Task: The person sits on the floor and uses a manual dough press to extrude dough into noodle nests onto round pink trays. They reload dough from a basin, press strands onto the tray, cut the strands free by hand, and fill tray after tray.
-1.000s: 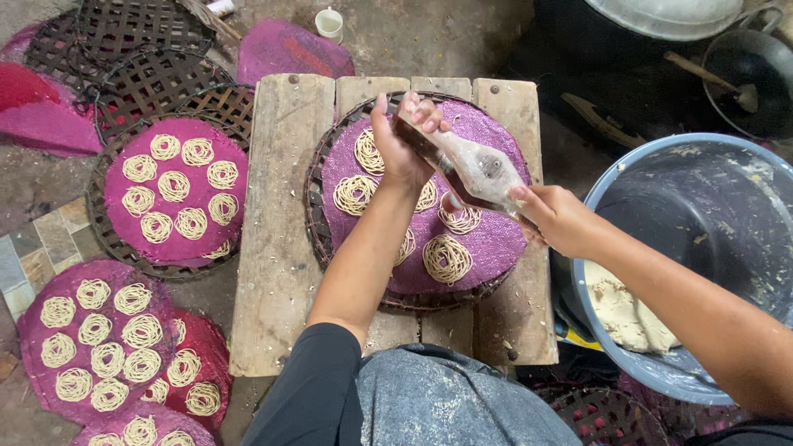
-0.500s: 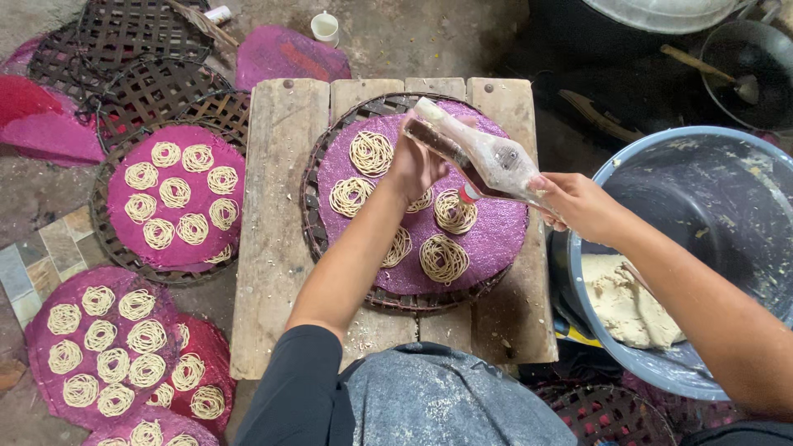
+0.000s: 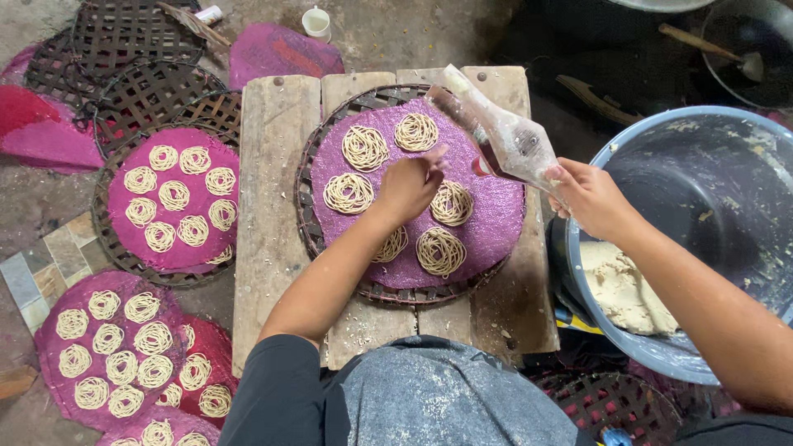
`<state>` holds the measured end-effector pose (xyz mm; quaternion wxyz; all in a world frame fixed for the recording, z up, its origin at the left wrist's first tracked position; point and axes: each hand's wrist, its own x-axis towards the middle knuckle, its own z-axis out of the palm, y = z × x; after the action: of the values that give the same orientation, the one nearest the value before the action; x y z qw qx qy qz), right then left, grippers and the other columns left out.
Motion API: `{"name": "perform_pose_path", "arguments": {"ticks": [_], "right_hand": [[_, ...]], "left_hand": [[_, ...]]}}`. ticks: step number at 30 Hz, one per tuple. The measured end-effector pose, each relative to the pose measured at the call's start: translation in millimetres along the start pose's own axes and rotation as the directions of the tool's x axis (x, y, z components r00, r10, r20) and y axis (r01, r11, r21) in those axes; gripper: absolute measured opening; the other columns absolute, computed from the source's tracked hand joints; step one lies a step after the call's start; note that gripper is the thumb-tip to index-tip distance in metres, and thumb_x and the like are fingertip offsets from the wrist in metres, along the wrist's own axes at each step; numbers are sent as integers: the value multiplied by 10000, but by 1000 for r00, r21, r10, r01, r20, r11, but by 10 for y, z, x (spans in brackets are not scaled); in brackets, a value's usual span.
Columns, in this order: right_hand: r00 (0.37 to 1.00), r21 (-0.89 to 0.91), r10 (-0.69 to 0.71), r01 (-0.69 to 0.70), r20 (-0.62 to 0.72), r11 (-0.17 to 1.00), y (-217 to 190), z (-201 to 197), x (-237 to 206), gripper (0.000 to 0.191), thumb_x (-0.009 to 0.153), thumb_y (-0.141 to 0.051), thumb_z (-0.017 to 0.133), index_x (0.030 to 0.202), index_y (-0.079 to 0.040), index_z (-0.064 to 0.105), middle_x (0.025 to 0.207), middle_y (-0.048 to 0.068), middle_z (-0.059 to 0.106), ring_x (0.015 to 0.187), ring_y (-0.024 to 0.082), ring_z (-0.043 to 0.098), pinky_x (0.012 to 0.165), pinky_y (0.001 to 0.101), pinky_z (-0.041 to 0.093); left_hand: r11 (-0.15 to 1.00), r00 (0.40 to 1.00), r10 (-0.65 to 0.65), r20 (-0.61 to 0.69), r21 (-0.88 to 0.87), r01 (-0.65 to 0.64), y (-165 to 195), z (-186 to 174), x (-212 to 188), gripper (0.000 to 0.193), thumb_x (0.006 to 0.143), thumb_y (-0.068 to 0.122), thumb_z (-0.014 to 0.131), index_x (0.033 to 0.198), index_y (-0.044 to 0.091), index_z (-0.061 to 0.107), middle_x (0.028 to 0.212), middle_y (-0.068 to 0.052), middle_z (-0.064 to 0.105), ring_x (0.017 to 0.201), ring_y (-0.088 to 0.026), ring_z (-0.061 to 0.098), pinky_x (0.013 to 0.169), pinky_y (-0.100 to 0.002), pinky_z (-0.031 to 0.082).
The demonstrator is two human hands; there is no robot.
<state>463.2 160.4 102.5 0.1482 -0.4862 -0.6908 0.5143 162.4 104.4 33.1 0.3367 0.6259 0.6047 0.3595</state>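
My right hand (image 3: 591, 198) grips the wide end of a clear plastic squeeze bottle (image 3: 504, 132) that slants over a purple cloth (image 3: 496, 215), its narrow tip toward the far rim. The cloth lies on a round woven tray (image 3: 307, 223) and carries several coiled noodle rounds (image 3: 440, 250). My left hand (image 3: 413, 186) hovers over the middle of the cloth with fingers curled in, fingertips against the bottle's underside. Whether it pinches anything is hidden.
The tray rests on a plank bench (image 3: 264, 165). A blue basin (image 3: 710, 157) with pale dough (image 3: 619, 289) stands at the right. More trays and cloths with coils (image 3: 173, 198) lie at the left, empty woven trays (image 3: 132, 49) behind, a small cup (image 3: 316, 22) beyond.
My left hand has drawn back from the tray's far rim to its middle. The bottle has swung so its tip points farther away, and the coils at the far side now show uncovered.
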Motion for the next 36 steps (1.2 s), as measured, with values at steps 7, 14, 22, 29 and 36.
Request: {"name": "perform_pose_path", "arguments": {"ticks": [7,14,22,29,36], "right_hand": [[857,-46,384,-393,345,918,59,-144,-555,748,1030,-617,269,872,-1,661,619,63,585,546,182,571,491,339,479],[948,-389,298,-319,-114,864,-172,-25,-738,645,984,-569,446,1271,-46,688,676,87,599,615,161,573,564,349,490],[889,-484,452,-424,-65,765,-229,-13,-768,690,972,-606,392,1405,-115,612,729,136,697,660,247,680,627,436,605],[983,-484,146,-181,-110,856,-344,19,-674,707,986,-591,435,1309,-7,669,648,180,661,633,225,674,662,417,544],[924,-508,372,-365,-92,780,-329,-115,-687,671,985,-582,425,1340,-59,652,628,155,616,624,246,660,631,460,563]], "left_hand": [[-454,997,45,59,-888,73,627,253,63,535,980,587,498,1064,71,611,936,-59,640,858,-196,623,952,-389,527],[-560,998,6,-57,-827,-44,502,676,350,502,1015,604,509,785,161,459,688,33,407,649,-133,434,784,-354,457],[-520,986,-166,-11,-849,-97,455,841,270,545,1000,626,464,700,177,389,605,39,336,569,-127,362,640,-330,419],[-513,991,-72,-109,-848,-130,491,611,483,544,999,621,409,689,176,381,595,33,305,547,-128,326,606,-322,390],[-495,961,-276,-11,-855,-152,533,828,368,464,962,540,377,665,184,380,563,47,304,499,-124,322,570,-331,379]]}}
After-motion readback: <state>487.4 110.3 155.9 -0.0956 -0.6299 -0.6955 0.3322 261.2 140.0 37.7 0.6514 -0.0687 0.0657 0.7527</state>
